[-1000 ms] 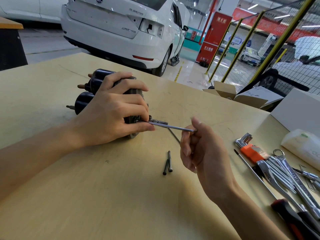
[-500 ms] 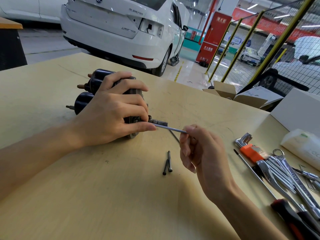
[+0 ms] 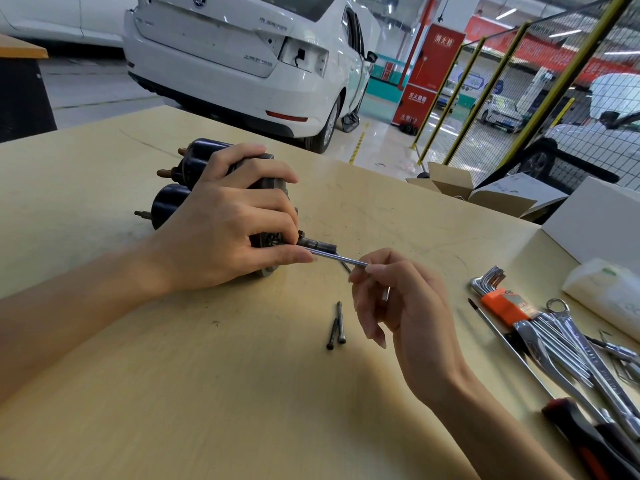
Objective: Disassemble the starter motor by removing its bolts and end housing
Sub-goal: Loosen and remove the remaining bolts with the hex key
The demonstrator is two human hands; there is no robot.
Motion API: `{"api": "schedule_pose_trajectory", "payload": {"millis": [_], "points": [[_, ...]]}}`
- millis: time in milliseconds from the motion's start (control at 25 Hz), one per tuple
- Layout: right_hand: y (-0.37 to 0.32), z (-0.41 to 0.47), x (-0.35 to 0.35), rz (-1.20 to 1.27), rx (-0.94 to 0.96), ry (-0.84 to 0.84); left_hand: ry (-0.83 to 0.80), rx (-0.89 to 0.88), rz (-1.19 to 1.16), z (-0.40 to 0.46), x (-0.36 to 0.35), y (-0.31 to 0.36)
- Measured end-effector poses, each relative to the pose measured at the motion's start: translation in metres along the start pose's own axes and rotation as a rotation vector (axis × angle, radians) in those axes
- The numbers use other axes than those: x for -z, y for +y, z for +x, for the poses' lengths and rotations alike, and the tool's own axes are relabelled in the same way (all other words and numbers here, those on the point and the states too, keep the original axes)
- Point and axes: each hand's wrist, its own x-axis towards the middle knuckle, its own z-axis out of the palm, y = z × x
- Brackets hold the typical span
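Red pillar sign reading 消火栓 (white characters), other lettering illegible

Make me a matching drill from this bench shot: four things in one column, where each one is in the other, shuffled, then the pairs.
Things
1. starter motor
2. long rod
3. two loose bolts
4. hex keys

Places
A. lying free on the table, near the right hand
B. in an orange holder at the right, next to the wrenches
C. under the left hand
D. pinched by the right hand, reaching from the motor's end

Pairs: 1-C, 2-D, 3-A, 4-B
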Motion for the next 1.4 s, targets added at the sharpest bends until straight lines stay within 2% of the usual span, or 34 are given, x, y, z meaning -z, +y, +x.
{"api": "schedule_pose_trajectory", "payload": {"millis": [920,1160,1400], "points": [[0.0011,-0.0005,-0.0008,-0.122,0.064,0.080,-0.006,-0.002,0.017,-0.0008,0.0003,0.0002],[0.0033,0.0005,-0.0002,-0.196,0.052,0.091,-0.002,-0.009,0.010,-0.0011,0.0003,0.0002],[0.0034,0.0014,-0.0012,-0.158,0.016,0.144,0.011,-0.007,0.004,-0.0008,-0.0005,-0.0002]]}}
